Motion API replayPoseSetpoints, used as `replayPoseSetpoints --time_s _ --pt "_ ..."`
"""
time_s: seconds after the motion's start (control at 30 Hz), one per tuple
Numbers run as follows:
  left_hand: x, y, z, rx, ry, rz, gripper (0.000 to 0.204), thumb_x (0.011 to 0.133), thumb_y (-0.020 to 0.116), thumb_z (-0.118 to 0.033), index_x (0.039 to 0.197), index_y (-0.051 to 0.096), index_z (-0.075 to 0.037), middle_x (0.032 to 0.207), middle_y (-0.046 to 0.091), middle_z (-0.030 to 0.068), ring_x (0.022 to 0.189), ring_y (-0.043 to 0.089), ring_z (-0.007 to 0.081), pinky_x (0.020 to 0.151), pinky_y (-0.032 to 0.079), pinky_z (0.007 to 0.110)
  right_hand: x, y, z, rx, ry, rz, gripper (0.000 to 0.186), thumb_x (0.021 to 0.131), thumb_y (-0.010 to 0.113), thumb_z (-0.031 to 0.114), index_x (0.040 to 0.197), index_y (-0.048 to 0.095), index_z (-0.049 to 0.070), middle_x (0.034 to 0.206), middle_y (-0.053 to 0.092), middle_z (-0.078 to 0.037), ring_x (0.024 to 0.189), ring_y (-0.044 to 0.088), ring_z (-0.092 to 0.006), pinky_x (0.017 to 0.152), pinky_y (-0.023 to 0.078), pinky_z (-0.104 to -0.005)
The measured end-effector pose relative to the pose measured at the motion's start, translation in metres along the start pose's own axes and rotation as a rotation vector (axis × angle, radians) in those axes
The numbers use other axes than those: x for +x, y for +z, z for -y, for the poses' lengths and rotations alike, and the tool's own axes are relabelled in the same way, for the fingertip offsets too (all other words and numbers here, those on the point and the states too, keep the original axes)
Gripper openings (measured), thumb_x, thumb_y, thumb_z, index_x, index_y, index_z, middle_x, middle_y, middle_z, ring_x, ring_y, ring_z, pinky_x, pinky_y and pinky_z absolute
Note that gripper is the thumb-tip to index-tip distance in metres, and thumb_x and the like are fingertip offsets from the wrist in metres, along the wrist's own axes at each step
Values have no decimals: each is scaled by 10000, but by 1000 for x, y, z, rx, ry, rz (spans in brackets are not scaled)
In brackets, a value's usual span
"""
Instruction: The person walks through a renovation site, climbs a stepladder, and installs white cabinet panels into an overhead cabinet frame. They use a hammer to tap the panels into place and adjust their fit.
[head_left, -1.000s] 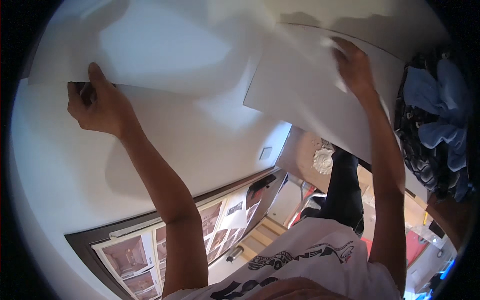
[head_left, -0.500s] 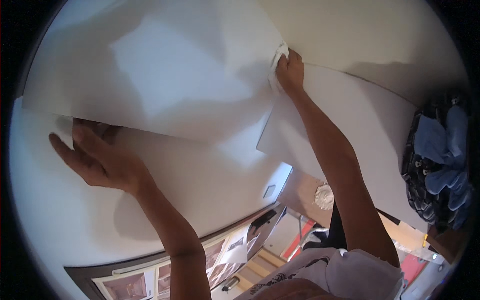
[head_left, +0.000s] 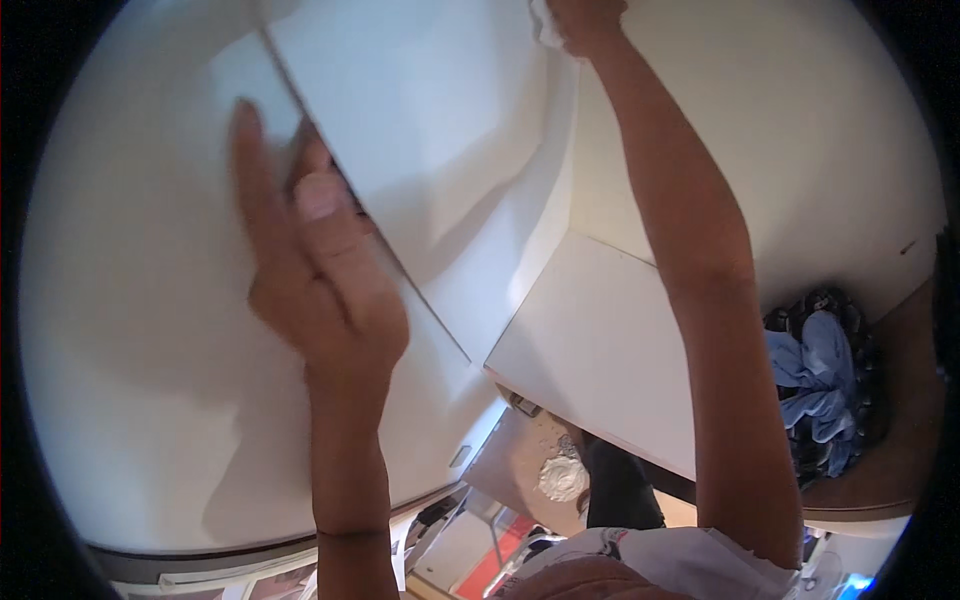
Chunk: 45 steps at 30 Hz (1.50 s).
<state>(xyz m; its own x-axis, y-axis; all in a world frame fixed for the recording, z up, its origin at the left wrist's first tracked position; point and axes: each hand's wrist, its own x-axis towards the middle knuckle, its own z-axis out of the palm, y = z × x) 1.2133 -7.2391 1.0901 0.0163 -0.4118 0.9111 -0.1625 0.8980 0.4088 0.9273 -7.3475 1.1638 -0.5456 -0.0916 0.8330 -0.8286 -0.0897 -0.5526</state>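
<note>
Holding a crumpled white cloth (head_left: 546,25), the right hand (head_left: 592,22) stands at twelve o'clock in the view, its fingers closed about the cloth and cut by the upper border; the left hand (head_left: 340,270) lies toward ten o'clock, partly open with digits spread, some passing into a dark slot (head_left: 352,192) along the edge of a white panel (head_left: 430,130).

Key relation: the cloth is between one and two o'clock from the left hand and well apart from it; the right hand is the nearer, being in contact. The cloth's visible long axis runs from eleven to five o'clock, its free lower end pointing to five; the panel's dark edge runs likewise from eleven to five, with the panel on its two-o'clock side and toward eight o'clock from the right hand.

The left hand is blurred; whether its digits grip the panel or merely rest there cannot be told. A white board (head_left: 590,330) lies at six o'clock from the right hand; a blue cloth (head_left: 820,370) lies at five.
</note>
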Motion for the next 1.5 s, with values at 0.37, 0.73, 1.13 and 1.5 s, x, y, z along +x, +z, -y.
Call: replayPoseSetpoints --time_s 0.37,0.73,1.13,1.5 --pt "6 -1 9 40 111 43 442 950 516 -50 1352 411 102 1089 661 257 974 687 237 783 554 300 -51 -30 64 228 -268 61 495 905 410 157 1258 455 -187 1224 502 -382 1148 506 -443 1026 379 -470" --pt "5 0 7 88 97 11 438 1002 467 -145 1380 399 65 1100 666 175 854 639 136 662 557 266 11 -22 11 245 -2 62 467 917 417 198 1274 509 -90 1121 609 -326 1068 589 -433 947 452 -444" --pt "11 -11 15 23 58 129 471 1030 371 -237 1390 381 66 1130 642 195 931 631 195 715 566 295 -83 -39 129 256 -368 -176 347 848 490 94 1065 555 -169 1067 560 -358 944 536 -466 883 417 -515" --pt "9 -26 -14 -179 -113 215 432 1016 381 -177 1398 373 24 1223 594 202 1035 627 243 826 543 332 -98 -23 104 299 -482 -142 483 891 485 115 1319 451 -106 1354 471 -281 1249 450 -412 1098 308 -442"
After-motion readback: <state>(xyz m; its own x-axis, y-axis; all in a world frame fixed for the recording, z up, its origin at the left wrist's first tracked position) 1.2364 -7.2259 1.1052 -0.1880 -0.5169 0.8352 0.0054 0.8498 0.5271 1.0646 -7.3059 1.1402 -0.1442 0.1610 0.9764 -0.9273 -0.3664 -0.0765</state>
